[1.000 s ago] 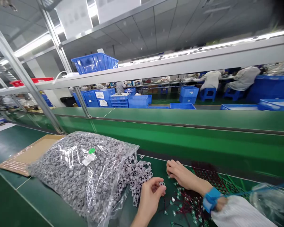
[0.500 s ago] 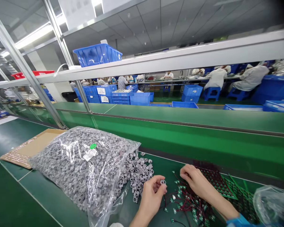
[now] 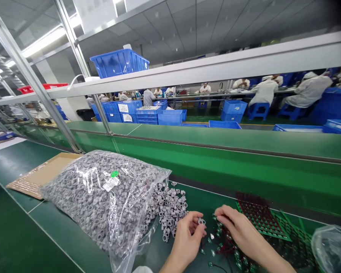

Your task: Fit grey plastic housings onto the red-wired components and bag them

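Note:
My left hand (image 3: 186,239) pinches a small grey ring-shaped part (image 3: 201,221) between thumb and fingertips, just right of a loose heap of the same grey parts (image 3: 170,208). That heap spills from the mouth of a big clear plastic bag (image 3: 102,197) full of them. My right hand (image 3: 238,229) has its fingers curled and pressed down on a tangle of small components with red wires (image 3: 221,244); what it grips is hidden. The two hands are a few centimetres apart.
A green perforated board (image 3: 261,218) lies beyond my right hand, and a crumpled clear bag (image 3: 332,248) at the far right. Flat cardboard (image 3: 42,174) lies left of the big bag. A raised green conveyor (image 3: 244,167) runs behind. Blue crates (image 3: 118,64) and seated people fill the background.
My right hand has drawn left and nearer to my left hand, onto the wired components. The left hand has shifted slightly right with the grey part. The view has tilted a little.

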